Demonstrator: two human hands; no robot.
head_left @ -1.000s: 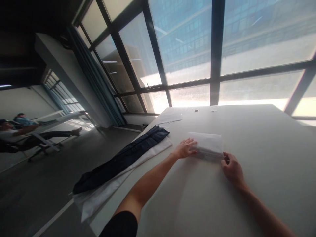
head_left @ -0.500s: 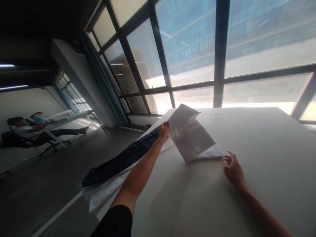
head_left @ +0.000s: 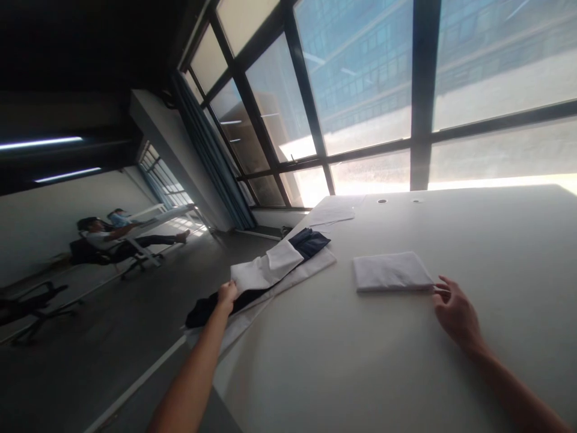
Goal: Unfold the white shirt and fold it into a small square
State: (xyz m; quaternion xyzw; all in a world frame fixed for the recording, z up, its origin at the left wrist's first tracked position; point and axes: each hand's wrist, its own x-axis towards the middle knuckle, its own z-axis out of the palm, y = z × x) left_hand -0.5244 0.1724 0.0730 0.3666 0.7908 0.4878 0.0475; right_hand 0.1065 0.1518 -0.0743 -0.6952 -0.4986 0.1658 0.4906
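Gripping one end of a white sheet [head_left: 259, 272], the left hand [head_left: 226, 293] is closed around it, with the forearm stretched out. The sheet runs away from that hand and to its right, creased partway along, and covers the middle of a dark cloth [head_left: 311, 242]; whether it rests there or hangs just above cannot be told. The dark cloth shows both nearer than the hand and beyond it, its far end ahead and to the right. Under the dark cloth, on the side toward the right hand [head_left: 456, 313], a pale cloth [head_left: 311, 267] sticks out along the edge of the tabletop [head_left: 360, 355].

The right hand has its fingers apart and loosely bent, the tips at the near right corner of a folded white cloth [head_left: 392, 272]; whether they pinch it cannot be told. This cloth lies flat just left of the right hand, well apart from the left hand.

Farther ahead of the left hand, thin papers [head_left: 333, 213] lie on the tabletop, and a round hole [head_left: 382, 201] is beyond the folded white cloth. Past these stands a large window [head_left: 360, 90]. Far off to the left hand's left, two people [head_left: 101, 234] sit at desks, with an office chair [head_left: 33, 307] nearer.
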